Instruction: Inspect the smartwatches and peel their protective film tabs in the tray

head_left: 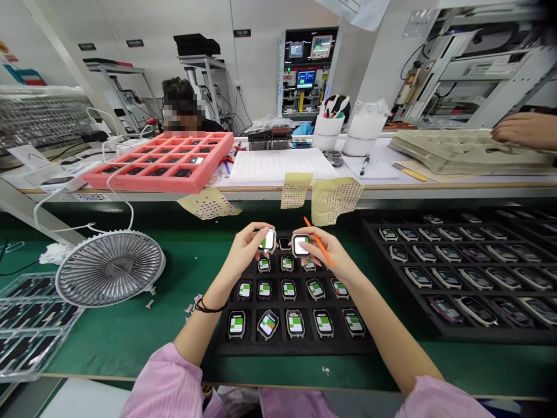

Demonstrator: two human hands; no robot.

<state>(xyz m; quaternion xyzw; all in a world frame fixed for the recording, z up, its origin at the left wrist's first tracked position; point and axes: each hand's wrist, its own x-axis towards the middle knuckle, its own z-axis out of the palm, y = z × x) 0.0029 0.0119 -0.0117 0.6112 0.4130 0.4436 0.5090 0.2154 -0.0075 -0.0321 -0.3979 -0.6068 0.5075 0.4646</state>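
Observation:
My left hand (250, 247) is closed on a smartwatch (268, 240) with a lit white and green screen, its thumb on the front. A second smartwatch (300, 245), showing a mostly white screen, is gripped by my right hand (325, 253). An orange pen-like stick (319, 241) is tucked in the right fingers too. Both hands hover over the far rows of a black foam tray (298, 347). Strapless watches with lit green and white screens lie in its pockets, such as the watch (295, 323) in the near row; some sit tilted.
Right of the tray are more black trays of watches (448, 278). A round fan (111, 268) and clear blister trays (32, 325) stand left. The shelf holds a pink foam tray (148, 183), paper sheets (278, 165) and a pen cup (327, 132). Another person's hand (524, 130) touches grey pulp trays (452, 148).

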